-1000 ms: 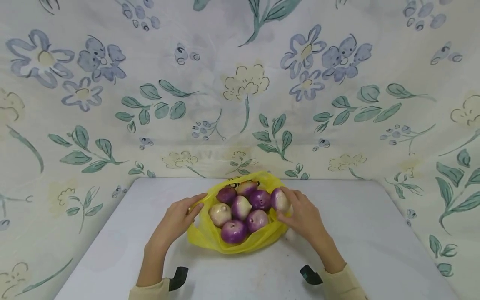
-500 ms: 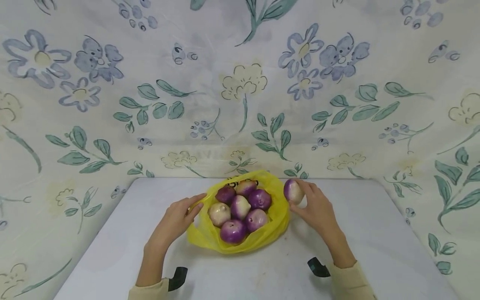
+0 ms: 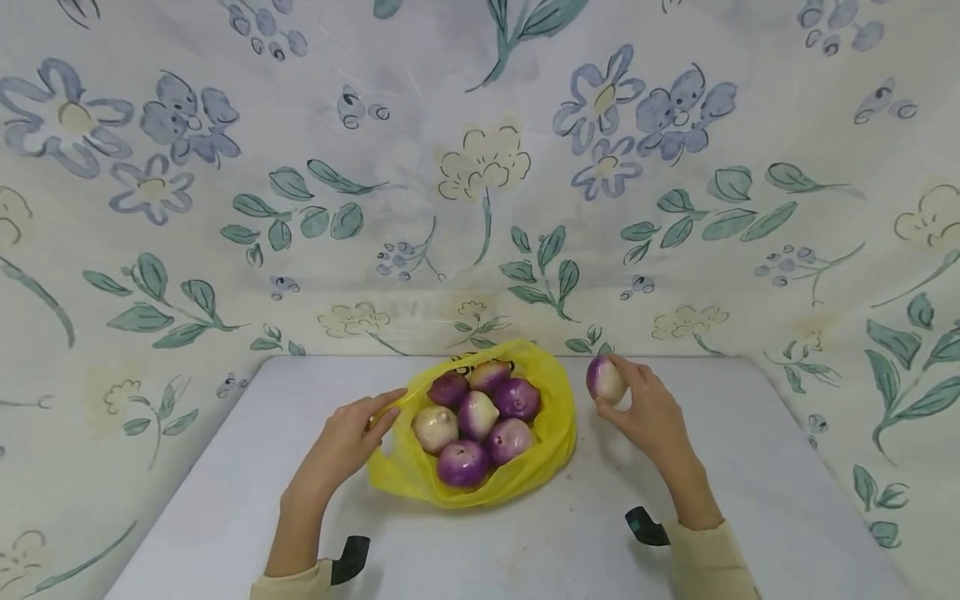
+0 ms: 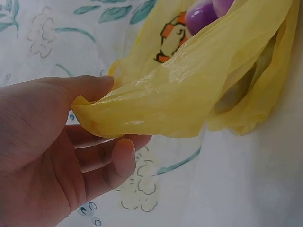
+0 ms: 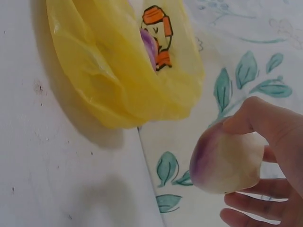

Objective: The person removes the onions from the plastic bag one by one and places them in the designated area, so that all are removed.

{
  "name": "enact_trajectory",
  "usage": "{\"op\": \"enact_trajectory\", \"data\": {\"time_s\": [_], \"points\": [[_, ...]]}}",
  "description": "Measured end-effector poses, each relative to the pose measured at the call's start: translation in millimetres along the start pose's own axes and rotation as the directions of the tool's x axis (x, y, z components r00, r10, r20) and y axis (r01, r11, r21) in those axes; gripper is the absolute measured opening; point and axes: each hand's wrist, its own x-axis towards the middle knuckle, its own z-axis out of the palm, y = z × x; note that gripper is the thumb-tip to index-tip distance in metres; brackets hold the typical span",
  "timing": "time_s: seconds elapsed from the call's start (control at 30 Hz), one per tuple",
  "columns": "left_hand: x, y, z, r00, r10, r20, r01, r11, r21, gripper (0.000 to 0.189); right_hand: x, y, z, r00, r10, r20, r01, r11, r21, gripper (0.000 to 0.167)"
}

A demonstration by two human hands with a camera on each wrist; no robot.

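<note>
Yellow plastic bag (image 3: 557,458) lies open on the tabletop (image 3: 750,500), its left edge pinched by the left hand (image 3: 348,440), thumb above and fingers below. Over the past second the right hand (image 3: 654,412) has drawn 1 purple-and-white vegetable (image 3: 606,380) from the bag's right rim to a spot well clear of it; thumb and fingertips grip it, raised above the tabletop. 7 other vegetables (image 3: 477,415) show inside, so the unpacking seems to stand at 1 out, most left.
</note>
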Motion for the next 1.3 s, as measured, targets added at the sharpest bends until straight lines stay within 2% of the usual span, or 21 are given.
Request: {"op": "enact_trajectory", "data": {"time_s": [0.3,0.6,0.93,1.1,1.3], "points": [[2.9,0.2,1.7,1.0,0.006,0.006,-0.006,1.0,-0.001,0.038,0.5,14,1,0.997,0.052,0.056,-0.05,0.998,-0.035,0.067],[2.5,-0.8,3.4,1.0,-0.014,0.017,0.014,1.0,-0.004,0.037,0.1,24,10,0.98,0.13,0.152,-0.122,0.991,-0.056,0.069],[3.0,-0.8,0.8,1.0,-0.007,0.01,0.007,1.0,0.009,0.037,-1.5,27,21,0.98,0.113,0.166,-0.107,0.993,-0.045,0.068],[3.4,-0.2,0.6,1.0,0.005,0.004,-0.005,1.0,0.005,0.036,-1.9,30,28,0.984,0.098,0.147,-0.093,0.995,-0.043,0.066],[2.4,0.4,2.3,1.0,-0.019,0.017,0.019,1.0,0.003,0.037,-3.5,32,37,0.983,0.113,0.146,-0.11,0.993,-0.035,0.066]]}}
